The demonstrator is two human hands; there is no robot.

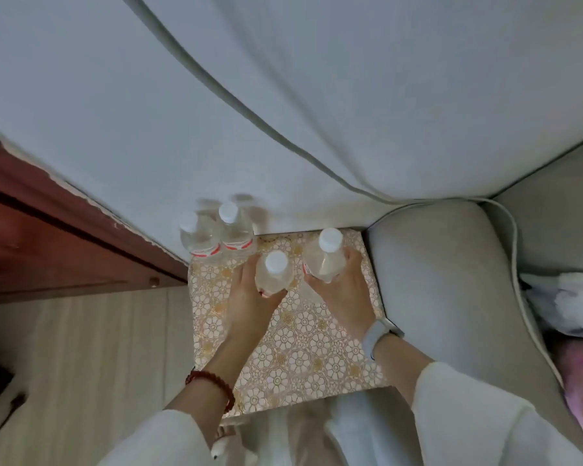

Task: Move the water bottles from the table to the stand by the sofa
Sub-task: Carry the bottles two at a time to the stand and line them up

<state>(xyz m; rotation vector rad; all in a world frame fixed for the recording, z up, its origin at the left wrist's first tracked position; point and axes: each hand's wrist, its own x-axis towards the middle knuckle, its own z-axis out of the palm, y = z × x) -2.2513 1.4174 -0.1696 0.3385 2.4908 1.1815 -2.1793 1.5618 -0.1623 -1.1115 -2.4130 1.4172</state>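
View from above: I am holding one water bottle in each hand over the stand (293, 344), whose top is covered in a gold-and-white floral pattern and which is sitting just beside the grey sofa arm (428, 264). My left hand (249, 297) is wrapping its fingers around the left-held bottle (273, 274), white cap pointing up toward the camera, near the middle of the far half of the stand. My right hand (340, 287) is gripping the right-held bottle (325, 257) from its near side, thumb and fingers closed on the clear body, closer to the stand's far right corner. I cannot tell whether either bottle's base is touching the patterned top. Two more bottles (216, 233) with red-and-white labels are standing upright and touching each other at the stand's far left corner, against the pale wall (148, 95). A red bead bracelet (212, 381) is circling my left wrist, and a pale watch band (377, 334) is circling my right. A dark wooden panel (48, 230) is running along the left, above the light floor (98, 348).
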